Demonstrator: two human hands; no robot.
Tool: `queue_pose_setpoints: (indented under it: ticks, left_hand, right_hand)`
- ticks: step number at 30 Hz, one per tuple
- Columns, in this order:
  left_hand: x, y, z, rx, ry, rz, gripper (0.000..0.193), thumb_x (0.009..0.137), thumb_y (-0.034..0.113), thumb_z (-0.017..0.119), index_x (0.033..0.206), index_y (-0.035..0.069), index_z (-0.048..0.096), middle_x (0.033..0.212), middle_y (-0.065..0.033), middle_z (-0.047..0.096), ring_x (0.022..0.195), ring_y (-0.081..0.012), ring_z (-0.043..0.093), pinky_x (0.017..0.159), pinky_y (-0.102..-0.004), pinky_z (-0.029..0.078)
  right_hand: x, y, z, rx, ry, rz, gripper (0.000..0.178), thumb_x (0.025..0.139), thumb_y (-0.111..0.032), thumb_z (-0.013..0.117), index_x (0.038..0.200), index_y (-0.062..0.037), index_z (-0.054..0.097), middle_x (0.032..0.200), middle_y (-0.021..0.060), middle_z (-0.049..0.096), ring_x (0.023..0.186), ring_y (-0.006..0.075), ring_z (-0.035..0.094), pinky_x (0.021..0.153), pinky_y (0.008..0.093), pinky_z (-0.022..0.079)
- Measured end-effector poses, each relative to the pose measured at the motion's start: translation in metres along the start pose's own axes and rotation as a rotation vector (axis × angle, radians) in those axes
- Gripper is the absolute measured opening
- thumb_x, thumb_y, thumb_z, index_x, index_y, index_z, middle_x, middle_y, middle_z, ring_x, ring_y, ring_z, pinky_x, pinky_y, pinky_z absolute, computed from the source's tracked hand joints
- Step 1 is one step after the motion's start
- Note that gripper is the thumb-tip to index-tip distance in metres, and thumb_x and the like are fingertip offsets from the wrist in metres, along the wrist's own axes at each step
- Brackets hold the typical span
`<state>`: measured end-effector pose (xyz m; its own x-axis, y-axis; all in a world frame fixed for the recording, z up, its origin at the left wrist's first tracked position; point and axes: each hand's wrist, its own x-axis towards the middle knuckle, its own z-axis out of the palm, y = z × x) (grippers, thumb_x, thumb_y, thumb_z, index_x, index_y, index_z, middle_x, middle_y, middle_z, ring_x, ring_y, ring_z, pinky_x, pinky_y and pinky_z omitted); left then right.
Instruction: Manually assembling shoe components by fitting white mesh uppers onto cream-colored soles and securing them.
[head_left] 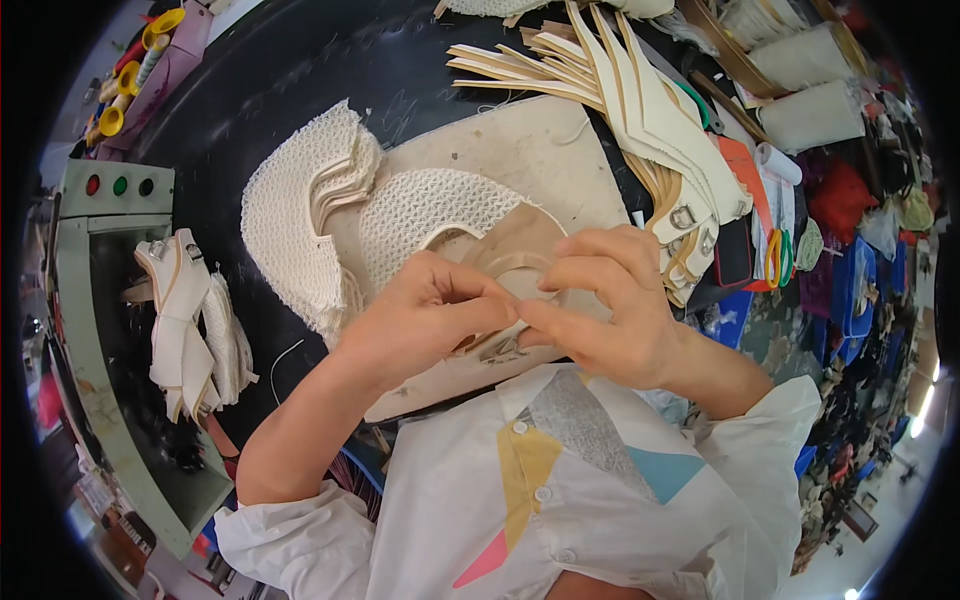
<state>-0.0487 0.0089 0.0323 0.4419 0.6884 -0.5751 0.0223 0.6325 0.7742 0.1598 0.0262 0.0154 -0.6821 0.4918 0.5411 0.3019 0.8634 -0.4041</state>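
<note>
My left hand [430, 312] and my right hand [612, 305] meet over a pale board [545, 140]. Thumb and forefinger of each are pinched close together at the fingertips; what they hold, if anything, is too small to make out. Just behind the fingers is a translucent beige ring [520, 258], perhaps a tape roll, partly covered by them. It overlaps a curved, cream woven piece [415, 205] with a smooth beige part at its right end. To the left, a stack of similar woven pieces [285, 215] lies partly on the board.
Cream strap pieces with buckles [665, 165] are piled at the right and far right. A bundle of cream straps [180, 320] lies on the left beside a grey control box [115, 190] with buttons. Thread spools [120, 95] stand far left; orange-handled scissors [773, 258] lie right.
</note>
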Motion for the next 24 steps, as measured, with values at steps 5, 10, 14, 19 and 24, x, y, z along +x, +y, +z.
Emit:
queue_pose_setpoints:
  ticks: [5, 10, 14, 19, 24]
  left_hand:
    - [-0.001, -0.011, 0.009, 0.127, 0.122, 0.093, 0.020, 0.084, 0.014, 0.058, 0.073, -0.002, 0.065, 0.058, 0.0025, 0.053, 0.052, -0.0034, 0.042, 0.046, -0.0210, 0.031]
    - [0.001, -0.003, 0.011, -0.005, 0.205, 0.006, 0.020, 0.085, 0.015, 0.059, 0.077, -0.003, 0.063, 0.061, 0.0006, 0.056, 0.055, -0.0044, 0.045, 0.048, -0.0230, 0.035]
    - [0.008, -0.018, 0.006, 0.262, 0.233, 0.205, 0.016, 0.089, 0.015, 0.058, 0.083, 0.001, 0.062, 0.064, 0.0053, 0.053, 0.052, -0.0005, 0.041, 0.043, -0.0186, 0.029]
    - [0.002, -0.003, 0.006, 0.046, 0.186, 0.006, 0.018, 0.090, 0.017, 0.057, 0.084, 0.000, 0.062, 0.068, 0.0026, 0.058, 0.054, -0.0024, 0.048, 0.046, -0.0168, 0.036]
    - [0.005, -0.012, -0.004, -0.054, 0.277, 0.299, 0.020, 0.090, 0.020, 0.057, 0.087, 0.000, 0.063, 0.075, -0.0007, 0.061, 0.071, -0.0106, 0.058, 0.061, -0.0231, 0.046]
  right_hand:
    - [0.005, -0.006, -0.003, -0.116, -0.115, -0.101, 0.020, 0.063, -0.018, 0.065, 0.080, -0.0086, 0.059, 0.091, 0.0021, 0.056, 0.096, 0.0211, 0.051, 0.079, 0.0369, 0.034]
    - [0.004, 0.001, 0.001, -0.159, 0.037, -0.294, 0.017, 0.064, -0.018, 0.064, 0.076, -0.0089, 0.056, 0.085, 0.0011, 0.056, 0.088, 0.0173, 0.053, 0.078, 0.0339, 0.035]
    - [0.020, -0.005, -0.003, -0.064, -0.128, -0.110, 0.017, 0.062, -0.020, 0.065, 0.073, -0.0102, 0.055, 0.078, 0.0007, 0.054, 0.081, 0.0162, 0.055, 0.074, 0.0330, 0.037]
    - [0.016, -0.007, -0.009, -0.082, -0.181, -0.353, 0.019, 0.062, -0.019, 0.065, 0.075, -0.0090, 0.056, 0.077, 0.0007, 0.052, 0.081, 0.0168, 0.055, 0.072, 0.0338, 0.041]
    - [0.023, 0.007, 0.006, 0.065, -0.015, -0.275, 0.018, 0.060, -0.010, 0.064, 0.077, -0.0080, 0.057, 0.078, 0.0034, 0.053, 0.073, 0.0186, 0.056, 0.066, 0.0323, 0.046]
